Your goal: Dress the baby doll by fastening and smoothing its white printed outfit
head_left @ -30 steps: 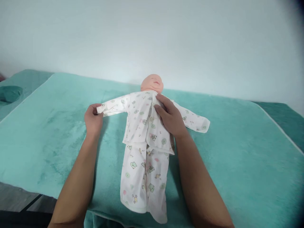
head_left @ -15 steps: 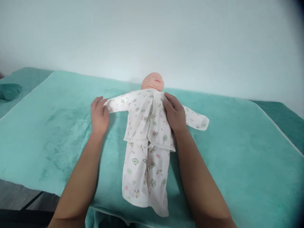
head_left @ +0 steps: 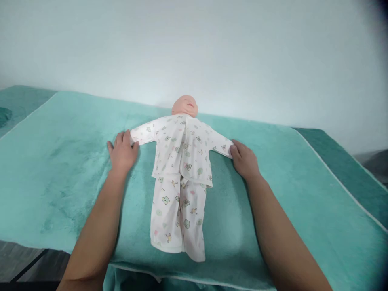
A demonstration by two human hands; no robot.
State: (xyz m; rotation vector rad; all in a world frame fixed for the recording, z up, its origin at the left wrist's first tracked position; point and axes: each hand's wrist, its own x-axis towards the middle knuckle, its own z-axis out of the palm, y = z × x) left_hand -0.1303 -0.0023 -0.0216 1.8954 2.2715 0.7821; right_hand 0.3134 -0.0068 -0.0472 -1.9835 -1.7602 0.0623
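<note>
A baby doll (head_left: 184, 106) lies face up at the middle of the table, its head at the far end. It wears a white printed jacket (head_left: 169, 147) and matching trousers (head_left: 166, 218); both sleeves stretch out sideways. At the end of the left-hand sleeve (head_left: 144, 132), my left hand (head_left: 123, 151) rests with fingers apart, its fingertips touching the cuff. My right hand (head_left: 246, 161) has its thumb and fingers closed on the end of the opposite sleeve (head_left: 221, 143). The doll's own hands are hidden.
A light green cloth (head_left: 79, 161) with pale edging covers the table, over a darker green cover (head_left: 324, 149). A pale wall (head_left: 194, 48) stands directly behind. The table's near edge runs below the trousers, with grey floor (head_left: 18, 256) at lower left.
My right hand has moved from the jacket's chest out to the right sleeve's end and closed on it. My left hand stays by its cuff, fingers more spread. The view has shifted slightly right.
</note>
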